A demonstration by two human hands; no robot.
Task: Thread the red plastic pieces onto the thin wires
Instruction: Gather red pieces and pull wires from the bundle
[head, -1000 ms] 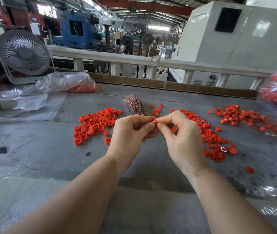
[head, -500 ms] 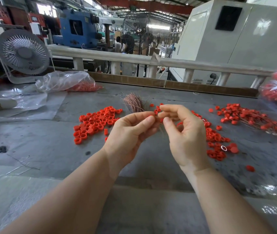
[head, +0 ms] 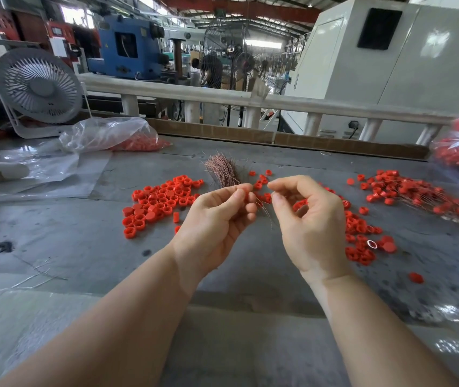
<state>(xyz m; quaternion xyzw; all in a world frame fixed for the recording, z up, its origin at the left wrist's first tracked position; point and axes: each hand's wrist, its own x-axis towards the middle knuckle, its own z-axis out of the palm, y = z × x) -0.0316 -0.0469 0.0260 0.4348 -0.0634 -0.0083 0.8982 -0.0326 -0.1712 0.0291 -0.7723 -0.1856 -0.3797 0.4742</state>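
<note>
Red showed between the left hand's (head: 217,216) curled fingers, pinching a small cap (head: 247,196) on a thin wire (head: 264,212). The right hand (head: 309,219) curled close beside it, holding nothing I could see. Loose caps (head: 161,202) lay around. The cap might slide off if the wire bent.

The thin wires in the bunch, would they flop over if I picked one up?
Probably they'd bend easily: the wires look hair-thin and fan out in curves. The one hanging from the left hand already droops. Likely very light, and easy to kink.
</note>
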